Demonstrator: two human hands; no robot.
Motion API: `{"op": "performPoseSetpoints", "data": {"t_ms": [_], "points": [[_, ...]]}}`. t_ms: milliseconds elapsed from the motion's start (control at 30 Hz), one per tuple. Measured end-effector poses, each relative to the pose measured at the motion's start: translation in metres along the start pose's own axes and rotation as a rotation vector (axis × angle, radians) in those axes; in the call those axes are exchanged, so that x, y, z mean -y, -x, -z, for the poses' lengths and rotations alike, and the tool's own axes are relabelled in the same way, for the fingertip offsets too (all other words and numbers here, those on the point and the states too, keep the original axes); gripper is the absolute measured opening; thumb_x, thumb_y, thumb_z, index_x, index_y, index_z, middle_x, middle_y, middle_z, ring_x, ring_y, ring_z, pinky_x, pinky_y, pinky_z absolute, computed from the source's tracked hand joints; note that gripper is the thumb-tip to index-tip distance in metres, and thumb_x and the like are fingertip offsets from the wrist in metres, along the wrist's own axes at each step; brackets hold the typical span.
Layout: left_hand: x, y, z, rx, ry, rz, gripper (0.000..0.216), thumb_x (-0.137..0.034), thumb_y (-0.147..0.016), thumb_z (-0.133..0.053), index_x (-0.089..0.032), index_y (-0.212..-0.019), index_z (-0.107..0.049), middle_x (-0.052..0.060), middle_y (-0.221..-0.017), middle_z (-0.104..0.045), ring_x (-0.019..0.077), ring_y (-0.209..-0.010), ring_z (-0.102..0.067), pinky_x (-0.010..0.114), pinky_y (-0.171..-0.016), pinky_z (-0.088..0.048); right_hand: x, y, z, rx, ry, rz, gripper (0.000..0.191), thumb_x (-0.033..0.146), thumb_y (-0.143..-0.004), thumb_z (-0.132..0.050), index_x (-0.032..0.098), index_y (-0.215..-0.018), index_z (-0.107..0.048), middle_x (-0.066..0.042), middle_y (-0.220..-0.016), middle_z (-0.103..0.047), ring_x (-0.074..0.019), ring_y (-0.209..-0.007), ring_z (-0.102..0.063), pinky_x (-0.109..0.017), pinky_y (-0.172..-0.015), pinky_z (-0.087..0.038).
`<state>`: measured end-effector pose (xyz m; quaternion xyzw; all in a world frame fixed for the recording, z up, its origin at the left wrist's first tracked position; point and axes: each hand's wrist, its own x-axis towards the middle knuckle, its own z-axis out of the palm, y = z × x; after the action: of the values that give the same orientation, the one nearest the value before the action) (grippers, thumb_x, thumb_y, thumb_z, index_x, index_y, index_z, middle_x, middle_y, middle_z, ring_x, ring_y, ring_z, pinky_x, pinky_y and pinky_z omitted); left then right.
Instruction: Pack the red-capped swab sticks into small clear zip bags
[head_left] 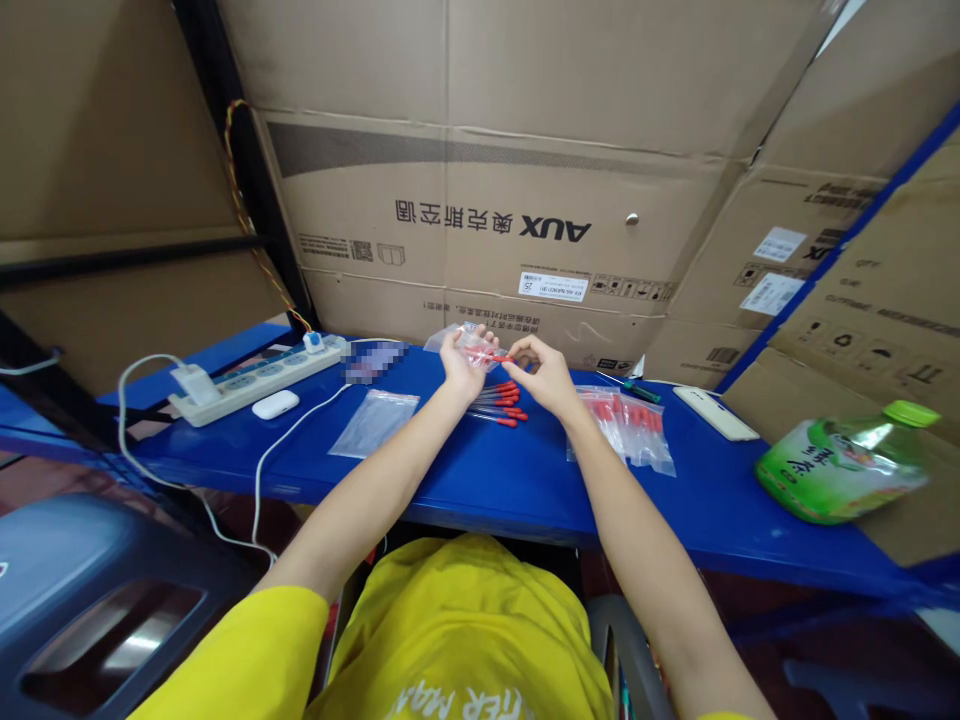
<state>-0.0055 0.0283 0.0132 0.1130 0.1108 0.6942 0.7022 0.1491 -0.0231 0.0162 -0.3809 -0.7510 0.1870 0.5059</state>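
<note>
My left hand [465,370] is turned palm up, fingers curled around a clear plastic zip bag [448,338] with red-ended pieces in it. With thumb and fingers pinched, my right hand [546,375] grips the red end of a thin dropper [501,358] at the bag's side. Below my hands, several droppers [499,405], clear thin tubes with red bulb ends, lie in a loose pile, partly hidden by my left forearm. A flat clear zip bag [376,422] rests left of my left arm. Filled bags [626,425] with red ends showing lie beyond my right forearm.
On the blue table [510,480] stand a white power strip [259,380] and an earphone case [275,404], with a white cable nearby. To the right are a green-handled screwdriver [641,393], a phone [716,412] and a green-capped bottle [840,465]. A cardboard wall [480,220] closes the back.
</note>
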Motion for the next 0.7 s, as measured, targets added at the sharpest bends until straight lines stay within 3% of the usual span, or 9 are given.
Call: {"op": "performPoseSetpoints", "data": {"t_ms": [233, 367, 567, 700], "points": [[0.015, 0.009, 0.001, -0.012, -0.115, 0.121, 0.024, -0.026, -0.091, -0.057, -0.020, -0.112, -0.067, 0.007, -0.096, -0.076, 0.0217, -0.077, -0.073, 0.039, -0.082, -0.059, 0.002, 0.006, -0.028, -0.057, 0.066, -0.049, 0.024, 0.047, -0.084, -0.072, 0.022, -0.087, -0.071, -0.003, -0.085, -0.075, -0.0186, -0.071, -0.064, -0.030, -0.077, -0.052], [0.014, 0.008, 0.001, 0.015, -0.082, 0.076, 0.028, -0.023, -0.088, -0.056, -0.020, -0.116, -0.065, 0.007, -0.094, -0.076, 0.0224, -0.077, -0.074, 0.041, -0.088, -0.059, 0.002, 0.006, -0.030, -0.143, 0.084, -0.056, 0.022, 0.042, -0.085, -0.071, 0.022, -0.090, -0.078, -0.003, -0.087, -0.078, -0.0183, -0.070, -0.063, -0.030, -0.076, -0.053], [0.013, 0.007, 0.000, 0.016, -0.043, 0.089, 0.036, -0.023, -0.087, -0.053, -0.017, -0.121, -0.064, 0.008, -0.086, -0.075, 0.0220, -0.072, -0.072, 0.041, -0.088, -0.060, 0.000, 0.007, -0.032, -0.117, 0.049, -0.025, 0.024, 0.038, -0.087, -0.069, 0.020, -0.093, -0.084, -0.003, -0.083, -0.078, -0.0187, -0.070, -0.066, -0.031, -0.078, -0.054], [0.013, 0.006, 0.001, 0.014, -0.049, 0.094, 0.039, -0.022, -0.086, -0.052, -0.017, -0.123, -0.065, 0.008, -0.086, -0.075, 0.0236, -0.075, -0.074, 0.043, -0.091, -0.061, 0.001, 0.008, -0.035, -0.171, 0.068, -0.028, 0.023, 0.040, -0.087, -0.070, 0.020, -0.090, -0.082, -0.003, -0.086, -0.079, -0.0180, -0.069, -0.064, -0.030, -0.074, -0.051]]}}
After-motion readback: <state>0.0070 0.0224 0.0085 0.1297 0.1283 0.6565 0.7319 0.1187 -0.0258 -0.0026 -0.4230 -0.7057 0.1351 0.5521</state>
